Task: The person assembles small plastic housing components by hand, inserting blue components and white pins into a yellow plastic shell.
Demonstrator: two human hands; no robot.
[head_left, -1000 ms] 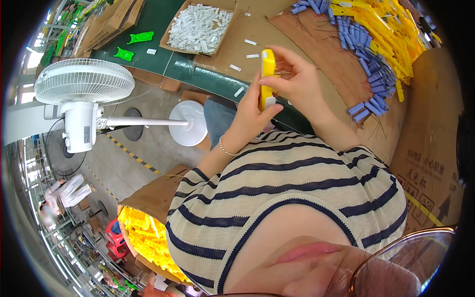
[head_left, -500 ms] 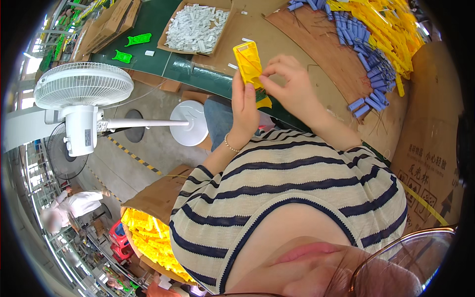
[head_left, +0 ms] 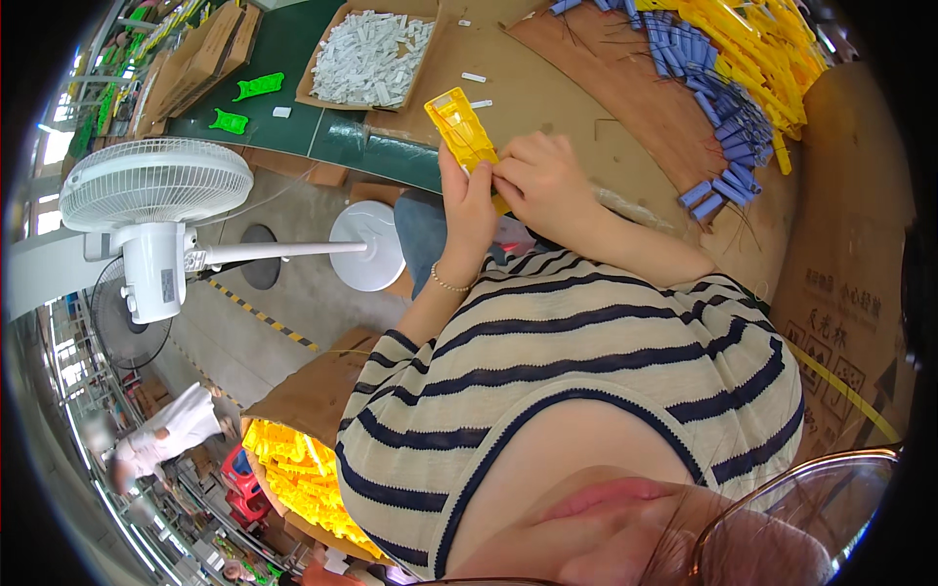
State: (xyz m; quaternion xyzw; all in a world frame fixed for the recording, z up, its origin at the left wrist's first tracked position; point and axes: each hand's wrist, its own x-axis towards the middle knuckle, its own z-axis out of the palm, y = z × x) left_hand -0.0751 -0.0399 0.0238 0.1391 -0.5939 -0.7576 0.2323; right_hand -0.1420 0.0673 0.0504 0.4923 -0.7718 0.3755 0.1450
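My left hand (head_left: 469, 210) grips a yellow plastic housing (head_left: 459, 127) by its lower end, tilted above the table edge. Thin wires seem to run inside its open face. My right hand (head_left: 547, 186) is at the housing's lower right, its thumb and fingers pinched together; whatever is between them is too small to make out. Just beyond the housing, small white pieces (head_left: 474, 77) lie on the cardboard. To the right are a heap of blue cylindrical cells with wire leads (head_left: 713, 107) and a pile of yellow plastic housings (head_left: 747, 49).
A shallow box of small white parts (head_left: 366, 61) stands at the far left of the table, beside two green plastic pieces (head_left: 259, 87). Left of me is a white fan (head_left: 156, 190). A carton of yellow parts (head_left: 303, 479) sits lower left; a tall carton (head_left: 850, 244) is at right.
The yellow housing and both hands have shifted slightly left in view. My right fingers have drawn in closer to the housing's lower end.
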